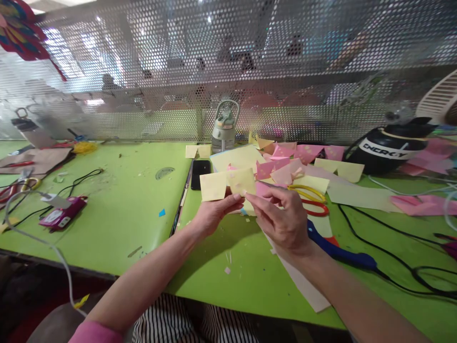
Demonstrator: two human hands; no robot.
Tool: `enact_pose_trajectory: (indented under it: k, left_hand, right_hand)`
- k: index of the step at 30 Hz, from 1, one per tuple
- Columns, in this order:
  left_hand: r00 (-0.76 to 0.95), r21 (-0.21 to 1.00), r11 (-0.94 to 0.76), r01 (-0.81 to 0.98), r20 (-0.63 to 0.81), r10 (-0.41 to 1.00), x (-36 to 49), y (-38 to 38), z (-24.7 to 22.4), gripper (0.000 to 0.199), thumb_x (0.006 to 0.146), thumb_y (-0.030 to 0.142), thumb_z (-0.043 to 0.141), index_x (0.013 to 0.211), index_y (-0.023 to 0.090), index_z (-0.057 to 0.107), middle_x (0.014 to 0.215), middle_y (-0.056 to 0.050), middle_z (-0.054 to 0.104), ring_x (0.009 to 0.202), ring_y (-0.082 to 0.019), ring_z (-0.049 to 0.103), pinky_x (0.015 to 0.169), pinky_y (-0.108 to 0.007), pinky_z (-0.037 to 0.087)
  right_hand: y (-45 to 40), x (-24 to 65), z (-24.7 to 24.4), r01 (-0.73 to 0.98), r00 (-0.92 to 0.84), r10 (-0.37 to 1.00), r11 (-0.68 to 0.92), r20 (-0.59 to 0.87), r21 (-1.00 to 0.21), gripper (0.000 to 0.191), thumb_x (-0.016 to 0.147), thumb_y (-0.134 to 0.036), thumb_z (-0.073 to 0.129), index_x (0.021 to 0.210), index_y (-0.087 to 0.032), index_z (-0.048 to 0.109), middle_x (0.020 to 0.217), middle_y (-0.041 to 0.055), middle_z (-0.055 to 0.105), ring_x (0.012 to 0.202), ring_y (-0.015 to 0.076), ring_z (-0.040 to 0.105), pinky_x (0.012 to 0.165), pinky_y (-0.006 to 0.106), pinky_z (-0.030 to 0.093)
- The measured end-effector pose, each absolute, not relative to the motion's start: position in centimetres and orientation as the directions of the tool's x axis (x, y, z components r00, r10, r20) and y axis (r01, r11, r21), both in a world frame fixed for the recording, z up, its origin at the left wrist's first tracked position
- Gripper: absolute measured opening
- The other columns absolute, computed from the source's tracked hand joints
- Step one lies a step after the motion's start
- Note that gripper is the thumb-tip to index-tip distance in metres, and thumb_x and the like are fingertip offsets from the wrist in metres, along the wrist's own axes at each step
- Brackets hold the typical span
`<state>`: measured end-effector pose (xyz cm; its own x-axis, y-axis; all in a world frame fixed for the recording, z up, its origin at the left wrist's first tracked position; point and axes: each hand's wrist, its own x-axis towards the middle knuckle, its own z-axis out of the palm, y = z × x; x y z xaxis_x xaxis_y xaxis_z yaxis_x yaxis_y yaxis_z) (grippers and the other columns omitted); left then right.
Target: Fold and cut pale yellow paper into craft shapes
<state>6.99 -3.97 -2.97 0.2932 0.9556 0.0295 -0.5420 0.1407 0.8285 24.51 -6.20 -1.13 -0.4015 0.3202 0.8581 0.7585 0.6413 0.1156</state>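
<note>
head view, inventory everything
notched paper: one, yellow, in left hand
loose papers: many, pink and yellow, centre
handle loops: two, yellow, red, by right hand
corded tool: one, blue, by right wrist
phone: one, black, centre
handled bottle: one, greenish, centre
jug: one, black, right
fan: one, whitish, right
power strip: one, purple, left
ring-topped bottle: one, grey, left
scissors: number unclear, red, yellow, left
cables: several, black and white, both sides
panel: one, silver, behind
ornament: one, multicoloured, upper left
tabletop: two green sections, below
left hand: one, bare, centre
right hand: one, bare, centre
</note>
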Motion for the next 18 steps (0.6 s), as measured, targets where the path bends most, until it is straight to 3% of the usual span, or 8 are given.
enact_pose_trajectory:
  k: [2, 5, 18]
  left_hand:
    - [0.303, 0.827, 0.139, -0.545, 0.040, 0.952, 6.96, -3.97, -3.04, 0.028, 0.068, 0.029, 0.083, 0.089, 0.014, 0.071, 0.092, -0.006, 0.070, 0.084, -0.016, 0.066, 0.083, -0.032, 0.052]
    - [0.315, 0.826, 0.134, -0.547, 0.055, 0.948, 6.94, -4.02, -3.04, 0.026, 0.070, 0.027, 0.082, 0.090, 0.015, 0.072, 0.089, -0.006, 0.071, 0.081, -0.015, 0.066, 0.080, -0.030, 0.052]
    - [0.312, 0.822, 0.116, -0.557, 0.078, 0.947, 6.95, -4.30, -2.21, 0.027, 0.069, 0.024, 0.080, 0.093, 0.015, 0.072, 0.093, -0.006, 0.071, 0.084, -0.016, 0.065, 0.083, -0.032, 0.051]
  right_hand:
    - [-6.25, 24.65, -1.13, 0.762, -0.472, 0.280, 0.606, 0.836, 0.227, 0.048, 0.083, -0.011, 0.068, 0.127, -0.027, 0.061, 0.097, 0.0057, 0.055, 0.086, 0.0189, 0.055, 0.076, 0.033, 0.048]
    - [-6.26, 24.71, -1.16, 0.772, -0.505, 0.256, 0.561, 0.824, 0.298, 0.049, 0.082, -0.012, 0.068, 0.129, -0.023, 0.060, 0.097, 0.0063, 0.055, 0.085, 0.0192, 0.055, 0.080, 0.034, 0.046]
    - [-6.24, 24.03, -1.41, 0.796, -0.466, 0.283, 0.548, 0.838, 0.258, 0.044, 0.081, -0.012, 0.068, 0.124, -0.016, 0.061, 0.094, 0.0073, 0.060, 0.082, 0.0191, 0.056, 0.075, 0.033, 0.044]
